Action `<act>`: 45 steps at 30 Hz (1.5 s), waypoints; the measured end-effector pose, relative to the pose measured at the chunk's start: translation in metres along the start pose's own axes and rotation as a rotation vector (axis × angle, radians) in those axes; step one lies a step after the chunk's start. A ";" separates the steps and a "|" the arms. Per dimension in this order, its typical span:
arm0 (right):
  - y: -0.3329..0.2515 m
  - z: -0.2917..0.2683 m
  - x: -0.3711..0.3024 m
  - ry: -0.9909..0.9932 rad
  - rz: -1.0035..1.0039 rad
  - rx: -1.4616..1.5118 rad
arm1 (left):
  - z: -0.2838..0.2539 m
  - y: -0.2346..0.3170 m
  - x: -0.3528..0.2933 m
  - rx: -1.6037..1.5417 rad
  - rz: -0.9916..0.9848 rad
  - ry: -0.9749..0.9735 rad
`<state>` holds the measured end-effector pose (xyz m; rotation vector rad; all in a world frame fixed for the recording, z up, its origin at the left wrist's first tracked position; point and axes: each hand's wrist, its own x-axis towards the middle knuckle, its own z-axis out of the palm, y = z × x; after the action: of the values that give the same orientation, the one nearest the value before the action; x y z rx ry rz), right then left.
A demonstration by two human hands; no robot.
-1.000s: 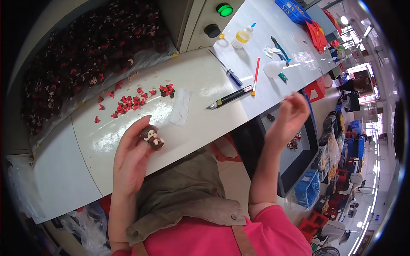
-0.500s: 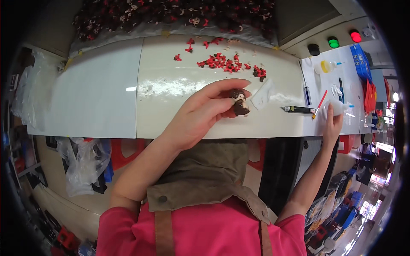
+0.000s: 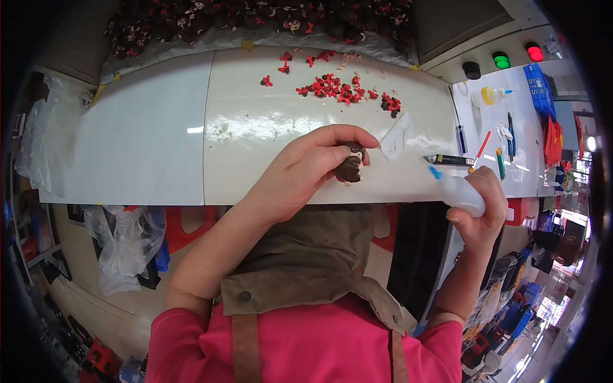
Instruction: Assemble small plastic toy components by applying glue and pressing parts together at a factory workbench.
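1. While the left hand (image 3: 287,169) pinches a small dark brown figure (image 3: 349,169) above the counter (image 3: 147,127), near its front edge, the right hand (image 3: 488,207) is wrapped around a white squeeze bottle (image 3: 461,196); its blue tip (image 3: 435,172) is apart from the figure.
2. If the right hand squeezes too strongly, I think some liquid could drip on the counter; what the bottle contains, I cannot tell.
3. Because the figure is so small, a loose pinch could let it fall over the edge.
4. A cutter knife (image 3: 450,160) lies just beyond the tip, so a careless sweep could knock it.
5. A white sheet (image 3: 397,137) lies near the left fingertips, with red pieces (image 3: 329,88) scattered behind; a screwdriver (image 3: 461,139) lies farther right.
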<state>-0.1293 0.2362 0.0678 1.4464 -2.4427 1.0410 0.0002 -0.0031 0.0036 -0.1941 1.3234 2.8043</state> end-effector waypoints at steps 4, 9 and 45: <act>-0.005 0.004 0.010 -0.118 -0.069 -0.024 | 0.000 0.000 -0.003 0.029 0.016 0.005; -0.012 0.011 0.019 -0.166 -0.093 -0.041 | -0.001 0.002 -0.005 0.057 0.059 -0.024; -0.047 0.004 0.033 -0.182 -0.334 -0.419 | 0.000 -0.001 -0.001 0.045 0.054 -0.071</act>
<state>-0.1080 0.1950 0.1027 1.7625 -2.2313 0.3201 0.0009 -0.0025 0.0031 -0.0584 1.3950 2.7932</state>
